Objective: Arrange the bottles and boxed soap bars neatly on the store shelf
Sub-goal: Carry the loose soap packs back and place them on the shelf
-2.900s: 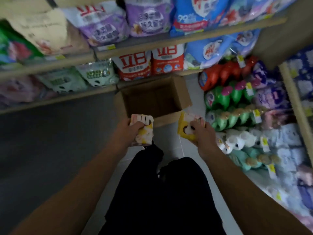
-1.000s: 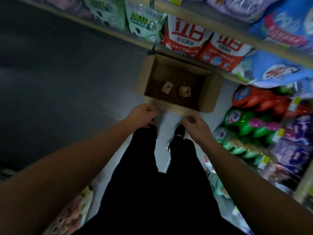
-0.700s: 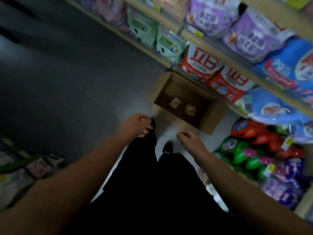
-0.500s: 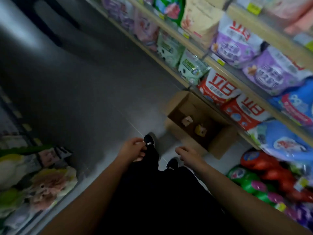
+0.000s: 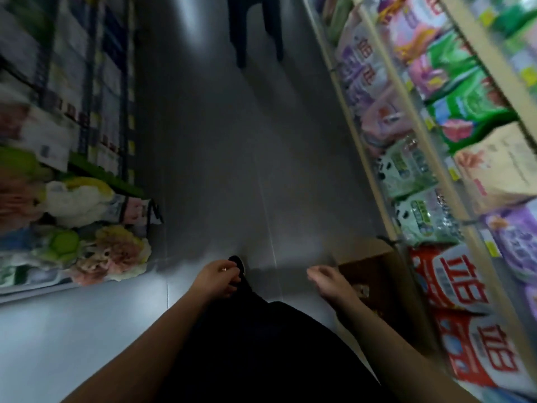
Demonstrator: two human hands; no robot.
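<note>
- A person stands in a dim store aisle, the left hand [image 5: 216, 276] loosely curled against the dark trousers and holding nothing that can be made out, though a small glint near its fingers is too blurred to identify.
- The right hand [image 5: 328, 282] hangs apart from the left, fingers relaxed and empty, just beside the open cardboard box [image 5: 374, 274] on the floor.
- The box sits against the foot of the right-hand shelf [image 5: 453, 181]; inside it, a small pale boxed soap bar [image 5: 361, 290] shows past the wrist, the rest of the interior being dark or hidden by the forearm.
- No bottles are in view here; the shelf beside the box carries soft detergent bags [image 5: 462, 289] in red, purple and green.
- Judged from its look, the soap bar should be light and stiff in its carton, easily lifted with a pinch across the two long sides; the thin card could dent if squeezed hard, and a glossy print may be a little slippery.
- The likely next move calls for a bend toward the box, the right hand being nearer.
- Across the aisle, bagged goods [image 5: 96, 251] crowd the low left-hand shelving, and dark chair legs [image 5: 255, 27] stand at the far end of the grey floor [image 5: 226, 158].
</note>
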